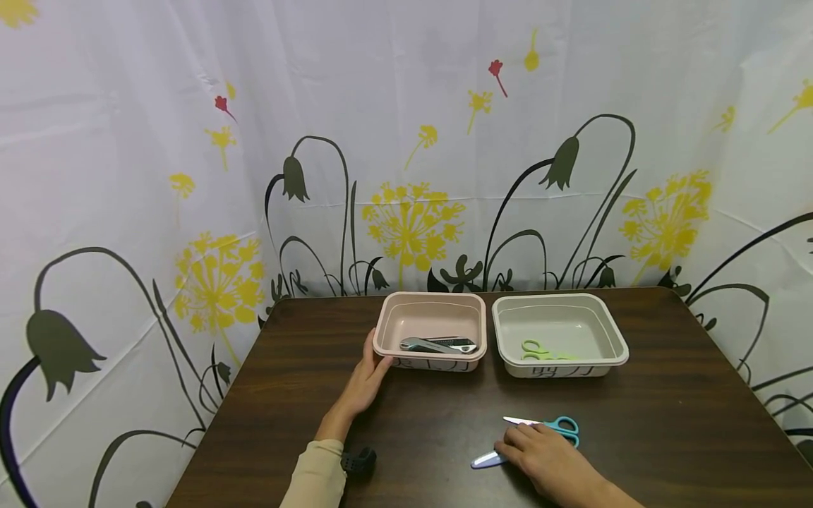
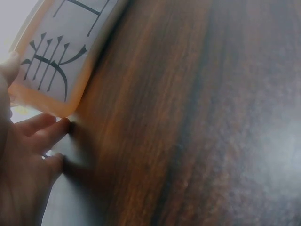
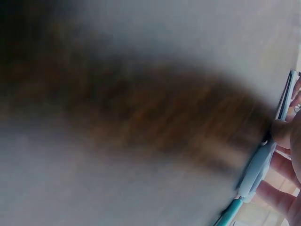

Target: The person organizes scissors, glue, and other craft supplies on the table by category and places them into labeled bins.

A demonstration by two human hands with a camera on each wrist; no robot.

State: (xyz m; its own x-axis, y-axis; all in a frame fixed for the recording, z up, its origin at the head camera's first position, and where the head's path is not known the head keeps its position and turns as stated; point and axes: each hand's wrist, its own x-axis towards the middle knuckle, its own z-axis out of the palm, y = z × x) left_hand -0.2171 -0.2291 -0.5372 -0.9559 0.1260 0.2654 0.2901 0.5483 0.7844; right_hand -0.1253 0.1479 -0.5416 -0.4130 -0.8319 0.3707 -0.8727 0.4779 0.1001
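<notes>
My left hand (image 1: 363,381) holds the front left corner of a pink plastic basket (image 1: 432,300). In the left wrist view its thumb lies on the rim and its fingers are at the corner, beside a label (image 2: 61,52) with black writing. Inside are several utility knives (image 1: 438,345). My right hand (image 1: 546,455) is low over the table, pinching scissors (image 1: 565,427) with teal handles and a pale blade. A lavender pointed piece (image 1: 488,460) sticks out to the left under its fingers; the rest is hidden. The right wrist view shows the thumb against a grey-and-teal part (image 3: 256,172).
A pale grey-green basket (image 1: 559,301) stands right of the pink one, with light green scissors (image 1: 536,348) in it. Both stand at the back of the dark wooden table (image 1: 673,402). Behind hangs a flower-printed curtain (image 1: 406,85).
</notes>
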